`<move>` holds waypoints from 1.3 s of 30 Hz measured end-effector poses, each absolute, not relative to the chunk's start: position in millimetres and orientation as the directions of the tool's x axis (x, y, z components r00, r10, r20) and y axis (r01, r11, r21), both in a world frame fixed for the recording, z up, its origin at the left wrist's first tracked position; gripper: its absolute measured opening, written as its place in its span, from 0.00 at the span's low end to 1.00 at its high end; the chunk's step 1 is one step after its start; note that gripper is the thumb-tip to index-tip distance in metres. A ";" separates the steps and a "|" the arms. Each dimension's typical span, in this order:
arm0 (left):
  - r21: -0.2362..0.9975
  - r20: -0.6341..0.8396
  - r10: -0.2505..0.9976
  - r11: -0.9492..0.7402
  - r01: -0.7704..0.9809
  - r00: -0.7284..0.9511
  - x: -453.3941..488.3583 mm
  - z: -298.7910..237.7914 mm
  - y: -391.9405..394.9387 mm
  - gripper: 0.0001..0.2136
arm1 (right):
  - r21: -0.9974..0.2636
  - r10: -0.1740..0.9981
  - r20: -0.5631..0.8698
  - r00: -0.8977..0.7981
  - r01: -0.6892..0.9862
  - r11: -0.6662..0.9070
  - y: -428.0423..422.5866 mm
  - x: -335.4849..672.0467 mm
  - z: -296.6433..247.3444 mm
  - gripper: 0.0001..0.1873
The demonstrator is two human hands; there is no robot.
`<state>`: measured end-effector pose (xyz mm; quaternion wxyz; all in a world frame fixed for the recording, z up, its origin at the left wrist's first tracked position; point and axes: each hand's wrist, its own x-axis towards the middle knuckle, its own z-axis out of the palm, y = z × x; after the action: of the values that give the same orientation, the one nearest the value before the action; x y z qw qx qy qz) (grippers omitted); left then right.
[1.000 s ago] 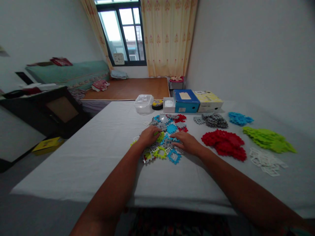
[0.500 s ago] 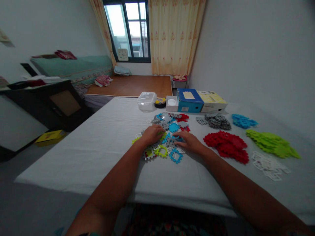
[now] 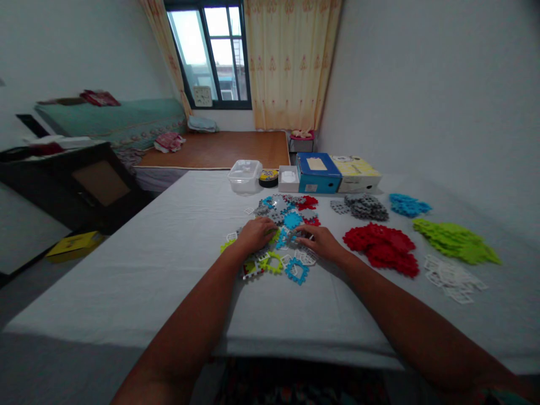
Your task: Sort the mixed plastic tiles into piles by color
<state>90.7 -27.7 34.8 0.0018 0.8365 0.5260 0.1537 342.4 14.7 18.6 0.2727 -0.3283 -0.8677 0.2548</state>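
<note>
- Step in hand: by judgement, picking a single piece out of the mixed pile [image 3: 292, 220], with both hands at work on its near half.
- Left hand [image 3: 256, 233]: palm down over the left side of the pile, fingers loosely bent, their tips beside lime-green pieces. Whether it grips anything or merely steadies the pile cannot be told.
- Right hand [image 3: 319, 241]: at the right side of the pile, thumb and fingers slightly apart and pointing inward. A grey piece [image 3: 291, 235] shows at the fingertips; the view is small and soft here, so a firm pinch cannot be confirmed.
- Next move: appears to call for a secure thumb-and-finger hold and a clean lift, without dragging interlocked neighbours along.
- Location: the pile lies on the white tablecloth [image 3: 181, 242], directly in front of the person.
- Appearance: flat, toothed plastic pieces in grey, blue, red, lime green and white, overlapping untidily. Some are solid; others are open frames, including a blue frame [image 3: 304, 271] at the near edge.
- To the right, separate single-colour heaps: grey heap [image 3: 366, 207], blue heap [image 3: 409, 205], red heap [image 3: 382, 247], green heap [image 3: 455, 242] and white heap [image 3: 451, 275].
</note>
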 end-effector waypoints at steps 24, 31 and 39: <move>0.127 0.287 0.864 -0.463 0.877 0.414 88.7 28.1 -23.9 0.12 | -0.005 0.913 0.349 -0.212 0.974 0.228 111.4 415.0 96.0 0.11; 0.125 0.295 0.861 -0.464 0.877 0.414 91.6 33.1 -28.2 0.11 | 0.127 0.952 0.182 -0.245 0.966 0.224 112.3 392.7 78.1 0.12; 0.092 0.274 0.866 -0.456 0.885 0.418 93.1 34.1 -27.9 0.12 | -0.083 0.835 0.225 -0.502 0.844 0.530 58.9 340.8 50.1 0.19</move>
<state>93.1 -27.9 34.1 -0.0334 0.8414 0.5202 0.1422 340.8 58.9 50.1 0.1196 -0.4845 -0.8664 -0.0189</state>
